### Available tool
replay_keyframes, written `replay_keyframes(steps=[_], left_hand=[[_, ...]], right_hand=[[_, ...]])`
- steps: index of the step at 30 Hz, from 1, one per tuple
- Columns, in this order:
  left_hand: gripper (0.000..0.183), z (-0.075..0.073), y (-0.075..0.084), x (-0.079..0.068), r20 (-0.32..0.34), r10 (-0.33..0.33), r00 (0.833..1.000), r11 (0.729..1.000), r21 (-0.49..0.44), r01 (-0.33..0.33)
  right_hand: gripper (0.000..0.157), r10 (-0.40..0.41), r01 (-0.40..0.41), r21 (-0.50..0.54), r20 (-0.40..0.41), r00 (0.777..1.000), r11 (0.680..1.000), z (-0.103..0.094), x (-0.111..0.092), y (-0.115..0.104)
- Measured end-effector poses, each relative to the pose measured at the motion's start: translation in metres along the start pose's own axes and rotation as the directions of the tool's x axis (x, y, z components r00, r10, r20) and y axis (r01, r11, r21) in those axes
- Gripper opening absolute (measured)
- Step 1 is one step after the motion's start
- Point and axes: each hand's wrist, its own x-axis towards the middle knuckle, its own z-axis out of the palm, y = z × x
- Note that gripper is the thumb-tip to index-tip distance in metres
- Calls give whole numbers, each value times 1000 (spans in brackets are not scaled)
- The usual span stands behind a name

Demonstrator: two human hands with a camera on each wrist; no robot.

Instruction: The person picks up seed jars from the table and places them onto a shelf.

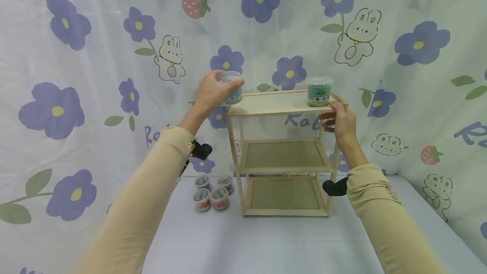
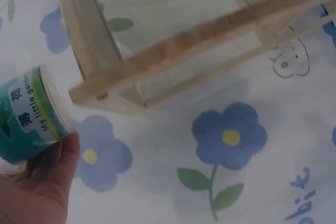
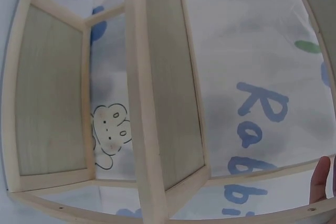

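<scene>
1. Left hand (image 1: 214, 91): holds a green-labelled tub (image 1: 235, 97), fingers (image 2: 64, 161) and thumb closed round its side. Clear lid up.
2. Tub position: at the left end of the top shelf (image 1: 272, 102) of a wooden rack (image 1: 285, 169). Whether its base touches the wood, cannot tell.
3. Right hand (image 1: 344, 124): at the rack's right front corner, thumb by the top edge, fingers bent behind the frame. Reads as a steadying grip.
4. Matching tub (image 1: 319, 92): upright at the right end of the same shelf, just beside the right thumb.
5. Four more tubs (image 1: 220, 198): grouped on the bench (image 1: 266, 240), left of the rack; the front two show red labels.
6. Step in hand, by judgement: setting the held tub on the top shelf.
7. Next move, likely: seat the base flat, inside the edge, then loosen the left fingers without dragging it; the right hand should keep the frame from rocking.
</scene>
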Motion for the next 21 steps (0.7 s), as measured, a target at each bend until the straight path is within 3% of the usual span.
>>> replay_keyframes(steps=[5, 10, 21], left_hand=[[86, 19, 9, 6, 34, 21, 999, 1000, -8, -21], [88, 34, 13, 8, 69, -4, 998, 1000, -20, 5], [91, 54, 9, 12, 78, -50, 996, 999, 2, 50]], right_hand=[[39, 1, -1, 7, -1, 1000, 1000, 0, 5, 5], [38, 3, -3, 9, -9, 1000, 1000, -1, 6, 10], [39, -26, 26, 7, -12, 1000, 1000, -1, 5, 8]])
